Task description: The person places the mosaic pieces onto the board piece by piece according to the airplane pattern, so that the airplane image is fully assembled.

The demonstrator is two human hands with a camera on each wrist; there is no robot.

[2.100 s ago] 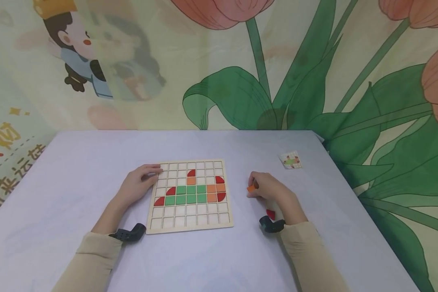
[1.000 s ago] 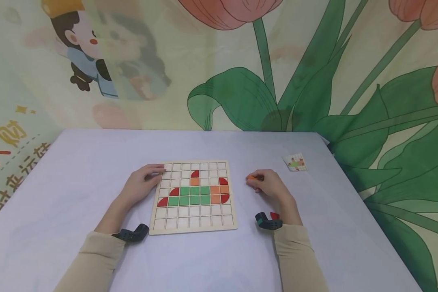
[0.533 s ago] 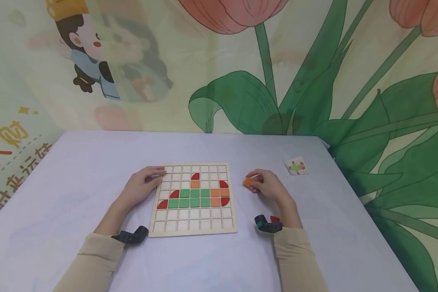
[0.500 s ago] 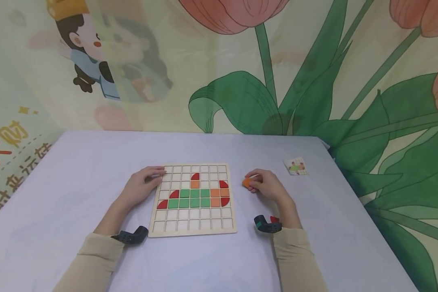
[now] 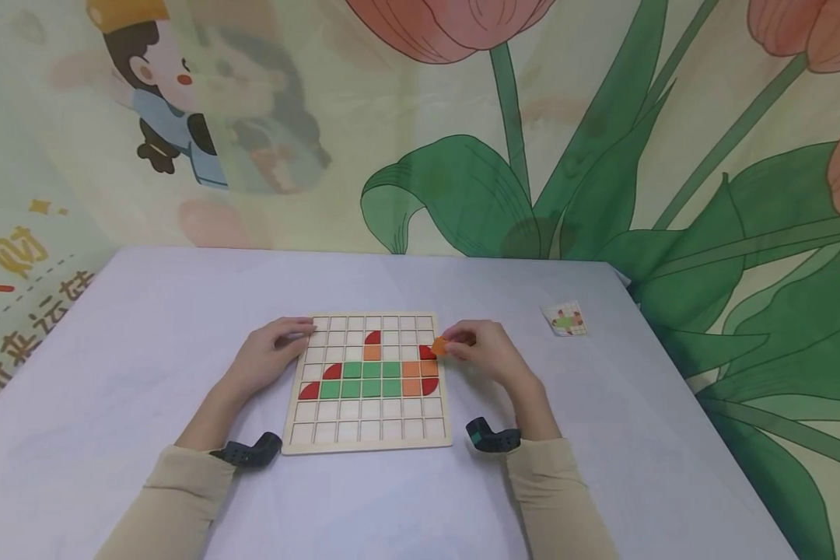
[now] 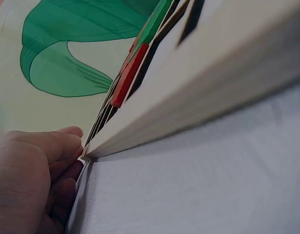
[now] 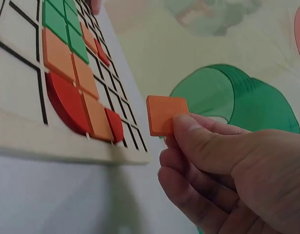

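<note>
A wooden grid board lies flat on the table with green, orange and red tiles set in its squares. My left hand grips its upper left edge, fingers bent over the rim; the left wrist view shows the fingertips at the board's edge. Between thumb and fingers, my right hand pinches an orange square tile. The tile is held above the board's right edge, beside a red quarter-round tile. In the right wrist view it is clear of the board's surface, tilted up.
A small pattern card lies at the back right of the white-covered table. Each wrist carries a dark camera band, the right one beside the board. A printed floral backdrop hangs behind the table.
My right hand has moved left from the table beside the board to its right edge, carrying the orange tile. My left hand stays at the board's left edge.
</note>
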